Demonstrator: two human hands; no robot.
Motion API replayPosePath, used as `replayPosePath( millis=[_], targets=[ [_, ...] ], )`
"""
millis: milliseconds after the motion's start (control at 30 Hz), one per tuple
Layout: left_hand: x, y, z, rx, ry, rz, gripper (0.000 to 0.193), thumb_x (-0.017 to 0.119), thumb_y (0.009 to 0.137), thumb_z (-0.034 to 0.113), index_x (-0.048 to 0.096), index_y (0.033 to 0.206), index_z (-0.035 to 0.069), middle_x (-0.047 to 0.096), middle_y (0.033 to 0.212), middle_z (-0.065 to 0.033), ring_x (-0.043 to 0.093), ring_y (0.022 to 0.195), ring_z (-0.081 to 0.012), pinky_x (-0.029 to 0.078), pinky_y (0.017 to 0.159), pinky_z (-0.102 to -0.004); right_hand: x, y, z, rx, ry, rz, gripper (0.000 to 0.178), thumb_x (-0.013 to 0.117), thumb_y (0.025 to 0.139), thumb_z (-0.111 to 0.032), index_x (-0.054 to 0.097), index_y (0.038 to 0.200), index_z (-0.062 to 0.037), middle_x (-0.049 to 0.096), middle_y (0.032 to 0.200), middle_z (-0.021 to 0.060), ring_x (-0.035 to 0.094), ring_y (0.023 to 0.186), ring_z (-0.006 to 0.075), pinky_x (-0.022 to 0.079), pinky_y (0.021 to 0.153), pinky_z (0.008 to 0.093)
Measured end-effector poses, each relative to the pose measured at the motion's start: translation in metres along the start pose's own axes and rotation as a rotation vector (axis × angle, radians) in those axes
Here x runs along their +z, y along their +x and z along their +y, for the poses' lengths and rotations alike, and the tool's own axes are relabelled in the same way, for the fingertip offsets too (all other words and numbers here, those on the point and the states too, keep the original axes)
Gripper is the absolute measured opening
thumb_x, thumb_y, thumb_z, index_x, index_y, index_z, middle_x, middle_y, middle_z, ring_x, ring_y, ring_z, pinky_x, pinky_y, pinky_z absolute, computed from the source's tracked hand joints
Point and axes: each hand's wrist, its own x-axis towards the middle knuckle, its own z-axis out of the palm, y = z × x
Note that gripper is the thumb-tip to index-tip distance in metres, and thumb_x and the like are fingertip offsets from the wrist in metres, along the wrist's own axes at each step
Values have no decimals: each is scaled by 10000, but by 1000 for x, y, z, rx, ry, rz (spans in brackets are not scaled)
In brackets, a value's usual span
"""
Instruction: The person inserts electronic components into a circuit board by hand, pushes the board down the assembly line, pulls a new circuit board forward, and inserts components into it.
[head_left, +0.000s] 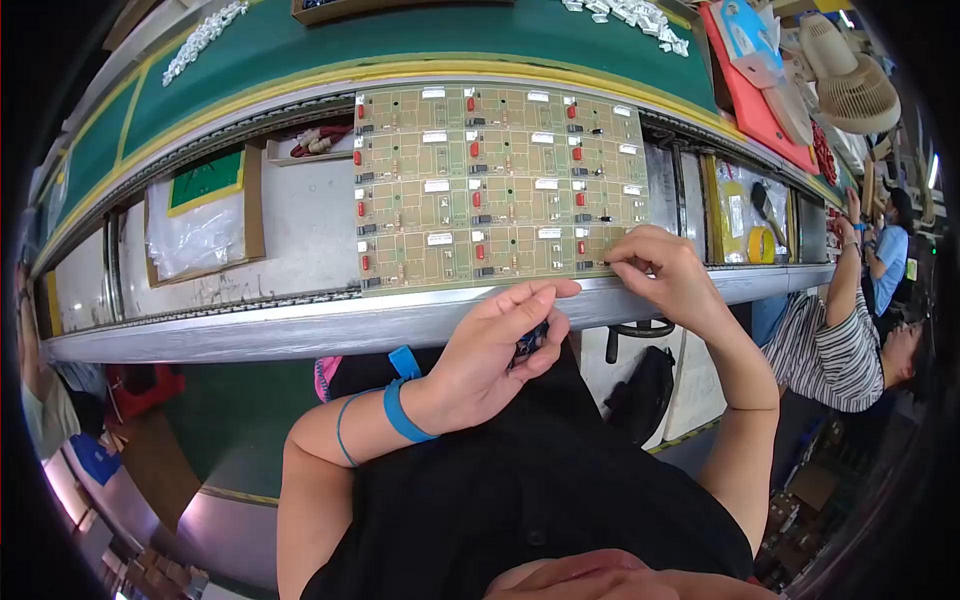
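A large circuit board panel (430, 205) lies across the conveyor rails, divided into repeated sections with red, black and white parts on each. My right hand (662, 268) is at its near right corner, thumb and forefinger pinched together low over the panel. What they pinch, if anything, is too small to make out. My left hand (505, 345) is curled palm up just off the panel's near edge, in front of the metal rail. Several small dark components (530, 343) lie within its bent fingers. A blue wrist strap (403, 412) circles the left wrist.
The metal front rail (250, 328) runs between me and the panel. A box with clear plastic bags (200, 235) stands left; a tray with yellow tape (762, 245) stands right. White parts (640, 22) lie on the far green surface. A person in stripes (850, 345) works at right.
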Motion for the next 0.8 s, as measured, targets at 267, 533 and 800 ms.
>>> replayPosePath(
  millis=[267,533,800],
  targets=[
    [-4,-1,-2,0,-26,-69,338,369,1004,251,482,1199,-1,505,745,-40,460,569,-102,367,495,-205,0,-2,-1,-45,-41,17,131,633,770,8,647,900,13,620,826,93,592,704,170,463,599,260],
    [-3,2,-3,51,-113,-71,373,391,994,221,437,1272,-23,606,992,-145,613,852,-214,502,731,-293,1,0,-1,-164,-142,38,120,637,745,21,638,865,20,618,815,128,603,743,271,487,643,333],
    [1,-1,-3,72,-44,0,333,396,995,244,480,1205,-1,616,942,-117,607,793,-182,484,666,-239,2,0,-6,-206,-212,38,140,650,743,11,636,882,12,599,782,129,589,745,278,475,667,343]
  ],
)
